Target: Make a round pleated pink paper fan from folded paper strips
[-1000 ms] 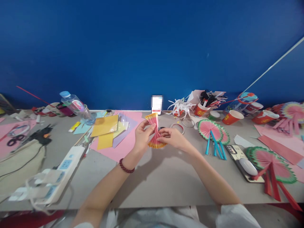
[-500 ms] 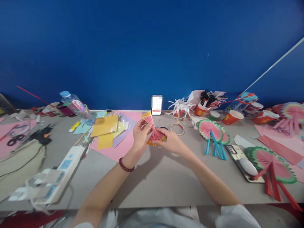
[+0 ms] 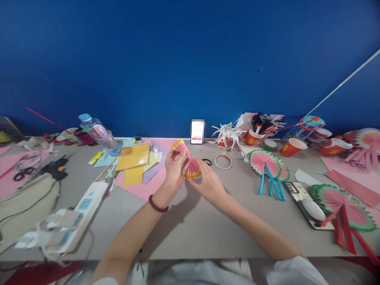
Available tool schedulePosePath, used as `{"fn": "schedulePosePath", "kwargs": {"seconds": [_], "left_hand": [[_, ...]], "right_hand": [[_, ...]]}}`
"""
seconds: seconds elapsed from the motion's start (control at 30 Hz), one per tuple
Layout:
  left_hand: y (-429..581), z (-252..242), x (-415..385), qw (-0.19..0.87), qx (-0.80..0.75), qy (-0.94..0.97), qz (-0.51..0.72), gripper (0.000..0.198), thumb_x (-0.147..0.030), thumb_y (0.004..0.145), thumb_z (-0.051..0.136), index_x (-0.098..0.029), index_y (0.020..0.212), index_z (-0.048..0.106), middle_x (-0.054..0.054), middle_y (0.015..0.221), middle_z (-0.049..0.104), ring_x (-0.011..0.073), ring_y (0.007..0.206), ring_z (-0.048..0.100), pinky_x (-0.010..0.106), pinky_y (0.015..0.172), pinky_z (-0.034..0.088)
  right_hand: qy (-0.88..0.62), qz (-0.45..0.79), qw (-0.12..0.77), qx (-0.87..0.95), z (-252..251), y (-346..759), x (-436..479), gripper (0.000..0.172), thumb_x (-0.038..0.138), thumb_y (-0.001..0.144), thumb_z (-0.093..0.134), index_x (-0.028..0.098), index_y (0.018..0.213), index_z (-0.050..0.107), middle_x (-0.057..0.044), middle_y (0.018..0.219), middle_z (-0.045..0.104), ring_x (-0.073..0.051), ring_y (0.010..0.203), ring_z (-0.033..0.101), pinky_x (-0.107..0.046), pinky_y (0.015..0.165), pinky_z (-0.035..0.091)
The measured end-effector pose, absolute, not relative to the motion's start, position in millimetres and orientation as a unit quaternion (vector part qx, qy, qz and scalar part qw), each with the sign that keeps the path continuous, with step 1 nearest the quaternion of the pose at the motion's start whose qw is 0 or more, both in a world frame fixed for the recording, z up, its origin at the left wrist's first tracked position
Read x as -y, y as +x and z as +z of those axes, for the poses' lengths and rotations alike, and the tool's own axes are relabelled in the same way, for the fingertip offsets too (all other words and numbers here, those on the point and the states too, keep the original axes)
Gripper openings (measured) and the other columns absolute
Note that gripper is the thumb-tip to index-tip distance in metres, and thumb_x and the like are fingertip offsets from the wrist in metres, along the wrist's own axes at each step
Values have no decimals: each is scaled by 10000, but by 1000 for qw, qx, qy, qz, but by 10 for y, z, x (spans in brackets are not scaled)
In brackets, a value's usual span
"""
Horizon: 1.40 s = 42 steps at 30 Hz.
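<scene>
Both my hands hold a pleated pink paper fan with orange-yellow edges [image 3: 190,164] just above the grey table [image 3: 190,225]. My left hand [image 3: 173,170], with a dark red bead bracelet on its wrist, pinches the fan at its pinched middle, the upper half spreading toward the upper left. My right hand [image 3: 208,181] grips the lower spread half from the right. A black hair tie [image 3: 207,162] and a tape ring [image 3: 223,161] lie just beyond my right hand.
Coloured paper sheets [image 3: 139,166] lie left of my hands, with a water bottle [image 3: 97,132], a glue gun [image 3: 52,168] and a power strip [image 3: 71,217] further left. Finished fans [image 3: 267,164], a phone with a mouse [image 3: 308,204] and red paper cups [image 3: 292,146] fill the right. A phone [image 3: 197,131] leans on the blue wall.
Both hands have shifted slightly left and away with the fan. The fan has tilted, its upper half now leaning further to the upper left.
</scene>
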<state>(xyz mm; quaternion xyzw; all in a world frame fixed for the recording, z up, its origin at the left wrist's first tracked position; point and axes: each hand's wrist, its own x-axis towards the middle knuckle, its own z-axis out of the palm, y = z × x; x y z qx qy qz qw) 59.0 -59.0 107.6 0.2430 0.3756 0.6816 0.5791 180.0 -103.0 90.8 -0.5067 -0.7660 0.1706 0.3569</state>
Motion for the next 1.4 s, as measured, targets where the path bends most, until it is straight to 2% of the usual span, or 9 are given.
{"fn": "schedulePosePath", "kwargs": {"seconds": [0.17,0.43,0.57,0.8,0.9,1.03,1.2,1.4], "left_hand": [[552,1057,555,595,-362,240,676,280,-248,613,780,-183,796,579,-19,793,602,87,705,582,265,753,480],[499,1107,536,634,-343,323,613,208,-267,662,755,-160,805,648,12,802,649,85,696,586,227,721,454],[486,1119,529,653,-351,341,577,231,-276,644,767,-151,808,662,43,840,682,123,766,627,247,747,467],[487,1142,520,620,-379,359,587,258,-274,614,781,-143,795,652,49,794,690,140,735,650,246,699,499],[494,1138,515,613,-382,360,590,275,-275,613,782,-142,817,655,53,823,692,143,749,654,246,688,505],[528,1121,531,601,-383,374,593,270,-279,617,779,-140,814,658,47,795,683,156,768,657,256,685,514],[575,1092,551,584,-388,386,600,265,-288,610,781,-148,799,659,32,767,672,162,758,658,277,687,520],[580,1082,553,579,-381,389,606,269,-293,608,783,-147,802,667,45,794,682,165,775,659,275,688,522]], "right_hand": [[-487,177,372,770,859,1804,1008,601,227,779,566,218,1352,387,-87,1336,508,-231,1205,493,-383,981,438],[-452,224,394,768,897,1853,972,630,123,758,509,246,1364,393,-83,1315,519,-235,1197,486,-405,973,440],[-448,244,399,762,930,1888,953,636,110,746,518,244,1359,410,-102,1288,533,-256,1180,498,-435,960,444],[-426,320,413,738,1015,1954,939,591,220,753,631,238,1316,452,-110,1269,550,-238,1108,555,-375,872,499],[-444,410,416,680,1038,1997,908,530,265,765,640,201,1267,485,-98,1123,643,-196,940,642,-342,821,522],[-481,471,392,627,1024,2047,838,340,295,747,657,163,1057,615,-75,954,703,-187,805,674,-323,751,538],[-483,481,376,627,1016,2068,791,253,304,720,667,152,922,654,-61,902,706,-192,792,672,-292,703,527],[-485,484,378,623,1023,2075,789,260,311,715,663,152,921,658,-57,907,702,-187,794,665,-289,707,513]]}}
